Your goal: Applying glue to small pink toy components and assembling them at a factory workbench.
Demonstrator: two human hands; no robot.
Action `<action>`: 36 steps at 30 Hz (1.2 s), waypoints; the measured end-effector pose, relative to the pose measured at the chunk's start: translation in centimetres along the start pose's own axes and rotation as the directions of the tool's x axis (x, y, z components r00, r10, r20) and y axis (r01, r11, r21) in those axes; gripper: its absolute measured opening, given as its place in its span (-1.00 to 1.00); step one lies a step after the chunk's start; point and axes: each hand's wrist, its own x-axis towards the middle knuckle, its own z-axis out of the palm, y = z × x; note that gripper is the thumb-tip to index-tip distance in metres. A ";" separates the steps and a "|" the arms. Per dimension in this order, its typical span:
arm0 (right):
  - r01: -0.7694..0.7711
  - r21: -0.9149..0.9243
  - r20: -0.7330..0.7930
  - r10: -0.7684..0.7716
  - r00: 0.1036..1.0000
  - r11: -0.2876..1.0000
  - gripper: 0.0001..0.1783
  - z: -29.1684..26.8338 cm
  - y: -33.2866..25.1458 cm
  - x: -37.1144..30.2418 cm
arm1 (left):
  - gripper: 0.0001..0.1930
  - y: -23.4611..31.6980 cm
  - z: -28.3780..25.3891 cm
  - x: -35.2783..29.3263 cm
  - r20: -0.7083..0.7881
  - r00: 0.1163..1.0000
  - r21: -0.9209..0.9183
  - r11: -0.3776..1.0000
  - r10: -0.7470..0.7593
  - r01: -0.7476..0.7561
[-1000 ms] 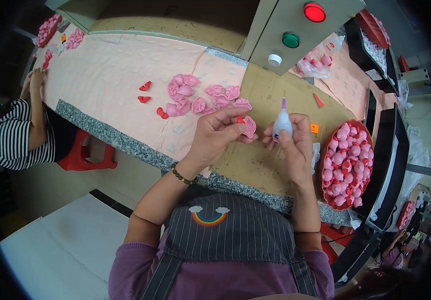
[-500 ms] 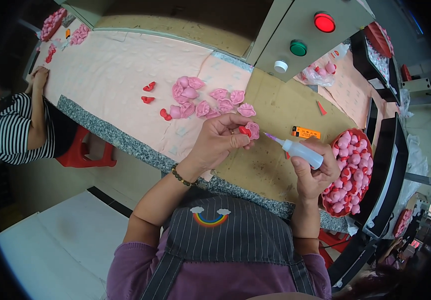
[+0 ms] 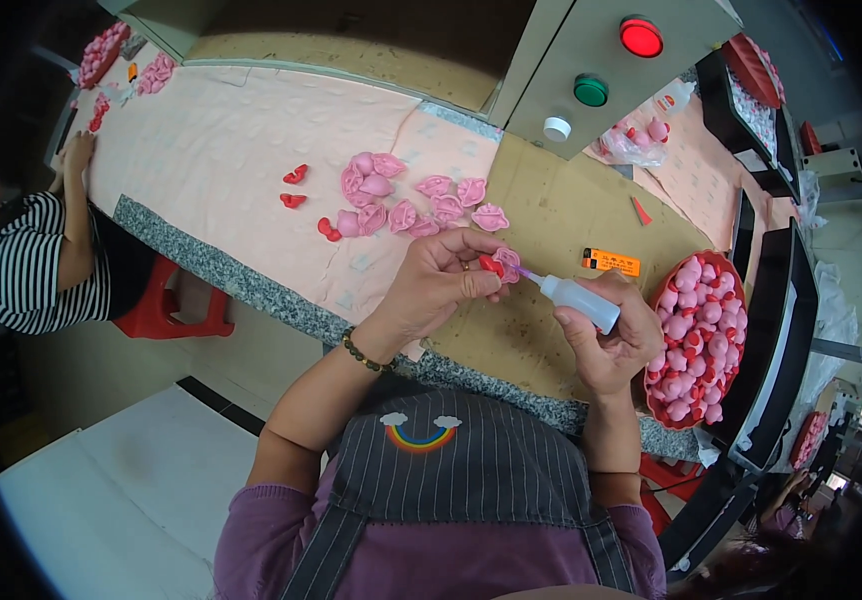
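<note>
My left hand [image 3: 441,280] is closed, pinching a small pink ruffled, hollow piece [image 3: 508,260] with a red bow-like piece [image 3: 492,266] against it, over the brown board. My right hand [image 3: 619,340] is wrapped round a translucent squeeze bottle [image 3: 583,304] tilted toward the left. Its thin purple nozzle [image 3: 527,273] reaches to the pink piece; whether it touches the inside I cannot tell. Beyond my left hand, several similar pink pieces [image 3: 447,207] lie loose, some round and some hollow. Red pieces [image 3: 294,174] rest to their left.
A red basket [image 3: 654,400] full of pink and red pieces stands right of my right hand. An orange box [image 3: 611,262] lies on the board. Behind rises a grey-green cabinet [image 3: 551,80] with buttons. A person in a striped top [image 3: 46,260] sits at far left.
My right hand has brought the squeeze bottle leftward, and its nozzle has gone from just short of the pink piece to meeting it. My left hand has barely moved.
</note>
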 end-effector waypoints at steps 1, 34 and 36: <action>-0.009 -0.015 0.009 0.010 1.000 1.000 -0.74 0.0 0.0 0.0 | -0.67 0.0 0.0 0.0 -0.002 1.000 -0.002 1.000 -0.006 0.006; 0.011 -0.072 0.022 -0.010 1.000 0.997 -0.73 0.1 -0.1 0.1 | -0.68 0.1 0.0 -0.2 0.007 1.000 0.009 1.000 -0.013 0.013; 0.003 -0.063 0.015 -0.002 1.000 0.998 -0.73 0.0 -0.1 0.1 | -0.68 0.1 0.0 -0.1 0.011 1.000 0.013 1.000 -0.012 0.012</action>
